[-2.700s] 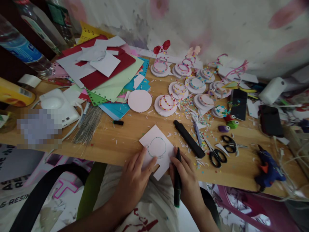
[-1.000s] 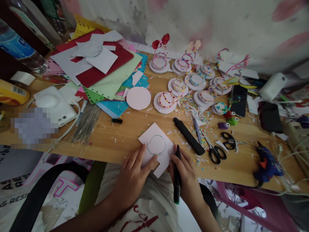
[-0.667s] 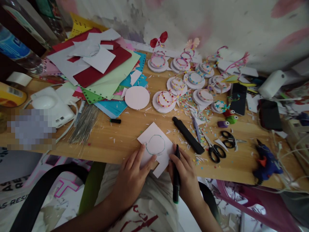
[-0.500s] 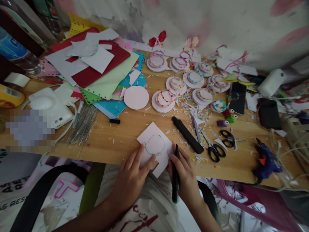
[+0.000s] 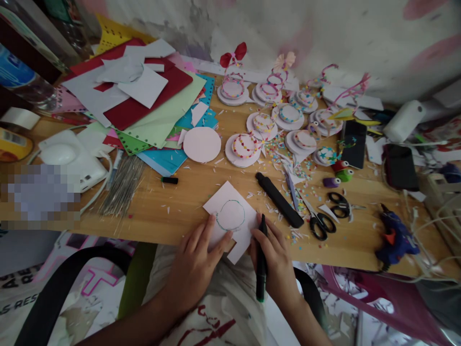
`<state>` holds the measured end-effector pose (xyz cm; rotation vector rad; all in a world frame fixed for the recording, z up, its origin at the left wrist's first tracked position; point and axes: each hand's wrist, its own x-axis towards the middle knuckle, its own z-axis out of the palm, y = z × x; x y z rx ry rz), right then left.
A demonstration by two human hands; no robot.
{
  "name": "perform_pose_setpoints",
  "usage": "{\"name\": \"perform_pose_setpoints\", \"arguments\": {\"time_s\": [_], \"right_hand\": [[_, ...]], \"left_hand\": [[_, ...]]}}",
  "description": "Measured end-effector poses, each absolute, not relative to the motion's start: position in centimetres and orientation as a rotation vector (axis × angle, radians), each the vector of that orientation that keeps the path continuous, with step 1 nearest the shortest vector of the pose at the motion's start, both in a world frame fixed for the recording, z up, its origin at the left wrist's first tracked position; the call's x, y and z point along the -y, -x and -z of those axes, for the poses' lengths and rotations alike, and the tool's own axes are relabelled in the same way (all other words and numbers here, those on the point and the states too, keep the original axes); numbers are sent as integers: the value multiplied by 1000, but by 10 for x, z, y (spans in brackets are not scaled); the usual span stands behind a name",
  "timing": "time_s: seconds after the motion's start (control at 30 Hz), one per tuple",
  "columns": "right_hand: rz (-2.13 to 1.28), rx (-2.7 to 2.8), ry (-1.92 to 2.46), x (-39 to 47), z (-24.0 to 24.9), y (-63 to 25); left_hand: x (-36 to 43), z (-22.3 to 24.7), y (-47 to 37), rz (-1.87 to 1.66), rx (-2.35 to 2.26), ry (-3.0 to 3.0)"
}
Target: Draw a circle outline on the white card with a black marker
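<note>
A white piece of card [image 5: 230, 215] with a hand-drawn green circle lies at the table's front edge, its near corner jutting past it. A notch is cut in the card's lower side. My left hand [image 5: 196, 259] rests on the card's left part, fingers stretched and thumb spread just below the circle. In my right hand [image 5: 272, 254] is a black marker pen [image 5: 261, 269], its dark tip pointing away from me and its green end toward me. The right fingers also touch the card's right edge. A small black marker cap [image 5: 169, 180] lies to the left.
Scissors [image 5: 319, 223], a black bar-shaped object [image 5: 279, 199] and a blue glue gun [image 5: 396, 238] lie to the right. Several decorated white paper hats [image 5: 243, 149] stand behind. A white paper disc [image 5: 202, 144], coloured sheets [image 5: 154, 110] and a wire bundle [image 5: 124, 187] lie left.
</note>
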<state>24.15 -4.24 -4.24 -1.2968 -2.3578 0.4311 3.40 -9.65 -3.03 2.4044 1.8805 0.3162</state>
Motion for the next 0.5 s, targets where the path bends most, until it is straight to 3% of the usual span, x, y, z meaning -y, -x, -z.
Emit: {"name": "perform_pose_setpoints", "arguments": {"time_s": [0.27, 0.5], "right_hand": [[-544, 1897, 1328, 25, 25, -248], [-1197, 1771, 1094, -11, 5, -215]], "left_hand": [[97, 29, -35, -303, -1876, -2404], [98, 32, -34, -367, -1869, -2402]]}}
